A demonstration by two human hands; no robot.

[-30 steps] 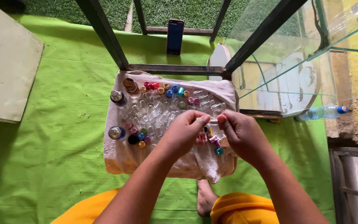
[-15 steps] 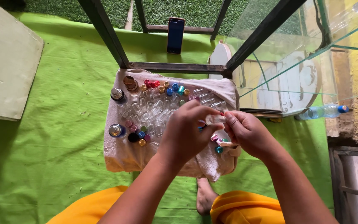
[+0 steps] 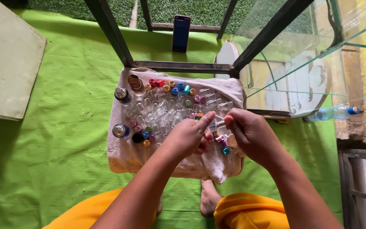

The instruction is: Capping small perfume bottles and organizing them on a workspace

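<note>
Clear glass, a small vial (image 3: pixel 217 124), now sits pinched between both hands over the towel's (image 3: pixel 123 157) right edge, where the hands have drawn closer together than a second ago. Left hand (image 3: pixel 187 138) and right hand (image 3: pixel 253 135) fingers are closed tight on it, above loose vials (image 3: pixel 157 110) and coloured caps (image 3: pixel 178 89).

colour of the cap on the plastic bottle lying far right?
Blue, with an orange tip; the bottle is clear. Head view.

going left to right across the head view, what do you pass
grey board → towel with vials and caps → left hand → small clear vial held between both hands → right hand → plastic bottle
</note>
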